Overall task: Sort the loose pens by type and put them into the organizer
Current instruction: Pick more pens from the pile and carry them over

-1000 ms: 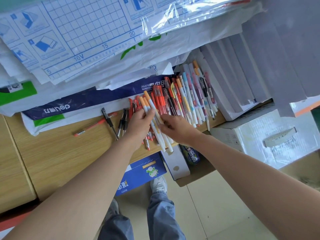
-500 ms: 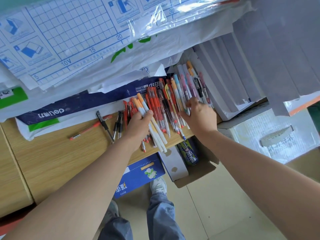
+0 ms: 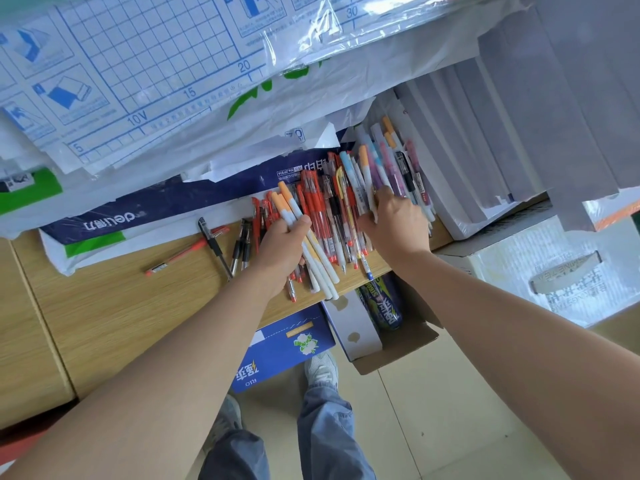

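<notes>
Bench (image 3: pixel 114 306): wood-grain top, far side buried under plastic-wrapped paper packs. Landmark for these notes is the pen heap (image 3: pixel 332 216), which lies at the bench's near edge.

Right of the heap and just beside it is a grey tiered rack (image 3: pixel 491 140), probably the organizer. Its slots look bare from here.

The heap is mostly red-bodied pens side by side. Its right flank is pastel pens (image 3: pixel 377 161) in blue, pink and purple, reaching toward the rack.

Left hand (image 3: pixel 282 249), at the heap's left side: the grip is closed around a bundle of white pens with orange caps (image 3: pixel 323 271). The caps point away from the person, and the barrels stick out past the bench edge.

Right hand (image 3: pixel 398 226), on the heap's right flank: the fingers curl down among the pastel pens. I cannot tell whether that grip has closed on one.

Step in hand, as I read it: gathering one type out of the mix. Nothing is loaded yet.

Next move likely calls for either picking another match off the right flank into the bundle, or carrying the bundle across the heap to a rack slot. The bundle needs to stay squared so none slide out.

Left of the heap, well apart, a red pen (image 3: pixel 188 251) and a few black pens (image 3: pixel 242 244) lie unsorted.
</notes>
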